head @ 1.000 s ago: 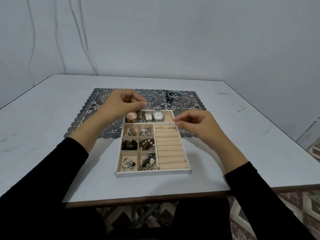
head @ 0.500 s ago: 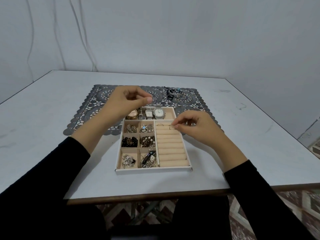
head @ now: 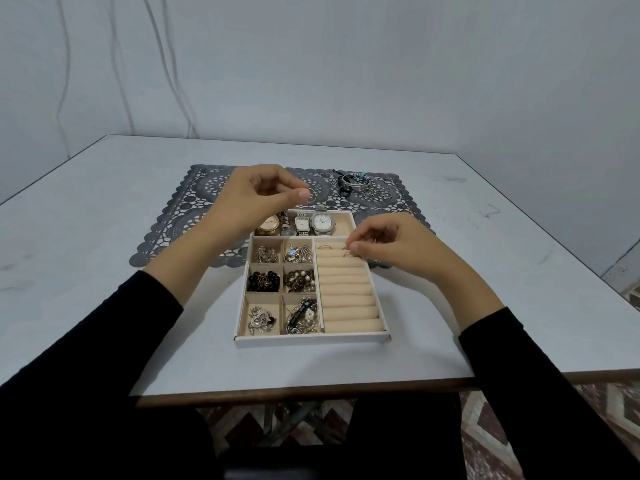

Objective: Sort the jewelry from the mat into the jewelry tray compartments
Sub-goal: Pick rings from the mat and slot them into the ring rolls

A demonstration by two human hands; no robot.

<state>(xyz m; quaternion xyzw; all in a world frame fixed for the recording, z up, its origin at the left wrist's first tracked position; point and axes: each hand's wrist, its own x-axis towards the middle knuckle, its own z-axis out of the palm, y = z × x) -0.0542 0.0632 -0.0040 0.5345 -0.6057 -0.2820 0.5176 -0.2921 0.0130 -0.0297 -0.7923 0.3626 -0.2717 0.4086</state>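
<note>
1. Jewelry tray (head: 311,338): white rim, beige lining. It lies on the pale surface (head: 86,244), with its far edge overlapping the grey lace mat (head: 204,188).
2. Left hand (head: 256,202): raised above the tray's far left corner, thumb and forefinger pinching a thin ring (head: 312,195).
3. Right hand (head: 394,245): fingertips pinching a small ring (head: 347,253) at the farthest slot of the ring rolls (head: 348,299), on the tray's right side.
4. Seated ring (head: 325,247): in that same far slot, just left of the right hand.
5. Watches (head: 304,225): side by side in the long far compartment.
6. Six small compartments on the left: brooches (head: 265,254), dark beads (head: 264,281) and mixed pieces, each holding something.
7. Unsorted jewelry on the mat: bracelets (head: 355,180) heaped at the far right, with loose rings (head: 375,194) just beside them.
</note>
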